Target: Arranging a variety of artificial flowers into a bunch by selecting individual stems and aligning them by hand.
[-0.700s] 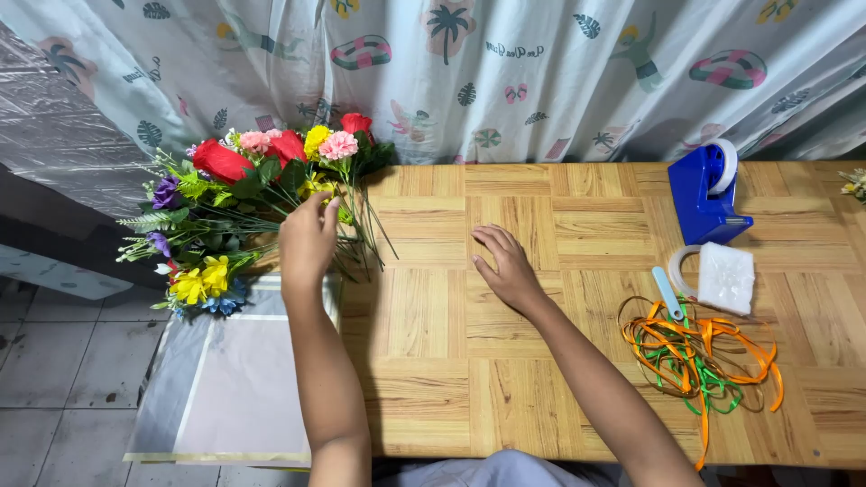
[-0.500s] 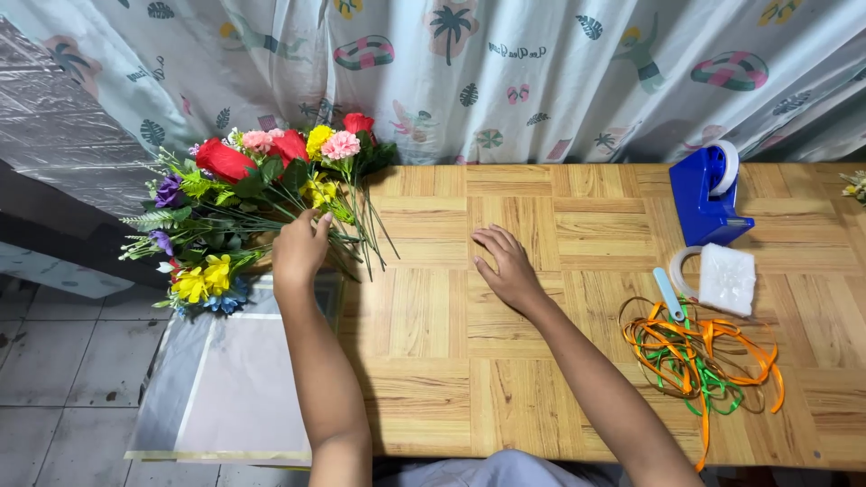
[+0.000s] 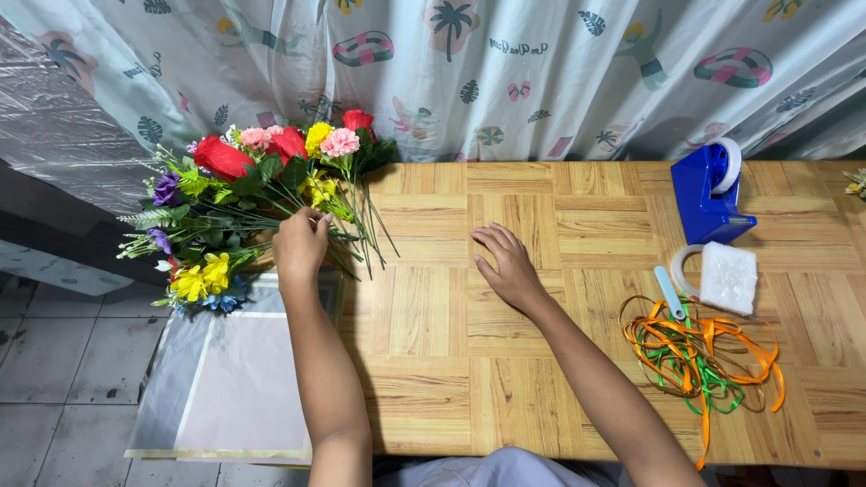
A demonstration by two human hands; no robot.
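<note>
A pile of artificial flowers (image 3: 253, 194), red, pink, yellow and purple with green stems, lies at the left end of the wooden table (image 3: 559, 370). My left hand (image 3: 302, 243) reaches into the stems, its fingers curled around some of them near a yellow flower (image 3: 317, 189). My right hand (image 3: 507, 266) rests flat on the table's middle with fingers spread, holding nothing.
A blue tape dispenser (image 3: 708, 194) stands at the back right, with a white pad (image 3: 729, 277) and a tape roll in front of it. Orange and green ribbons (image 3: 708, 361) lie tangled at the right. A translucent sheet (image 3: 230, 379) hangs off the table's left edge. A patterned curtain hangs behind.
My left hand has drawn back slightly toward me along the flower stems. My right hand has stayed in place on the table.
</note>
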